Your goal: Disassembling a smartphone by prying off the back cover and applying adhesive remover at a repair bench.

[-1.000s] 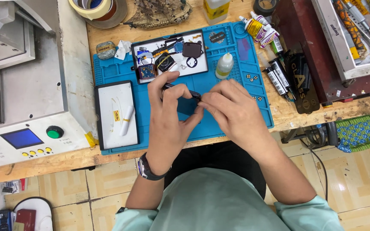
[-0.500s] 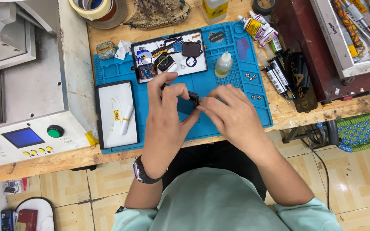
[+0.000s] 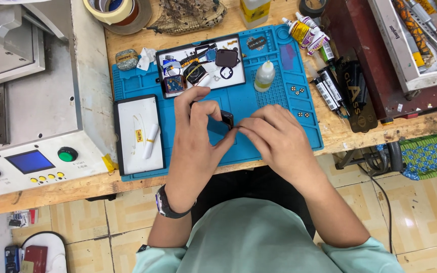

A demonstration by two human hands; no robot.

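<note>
1. The person's torso in a pale green shirt (image 3: 259, 237) fills the lower middle of the view, with a dark wristwatch (image 3: 168, 206) on the left wrist.
2. The left hand (image 3: 194, 146) and right hand (image 3: 275, 139) meet over a blue work mat (image 3: 299, 126) on the wooden surface (image 3: 67, 189).
3. Both hands are closed on a small dark square part (image 3: 227, 119): the left fingers curl over its top and the right fingertips pinch its near edge, just above the mat.
4. Left of the hands lies a white tray (image 3: 138, 134) holding a small white roll (image 3: 150, 141).
5. Beyond the hands, a second white tray (image 3: 206, 65) carries small watch parts, and a small clear bottle (image 3: 264, 77) stands beside it.
6. At far left sits a grey machine (image 3: 26, 111) with a green button (image 3: 67, 154).
</note>
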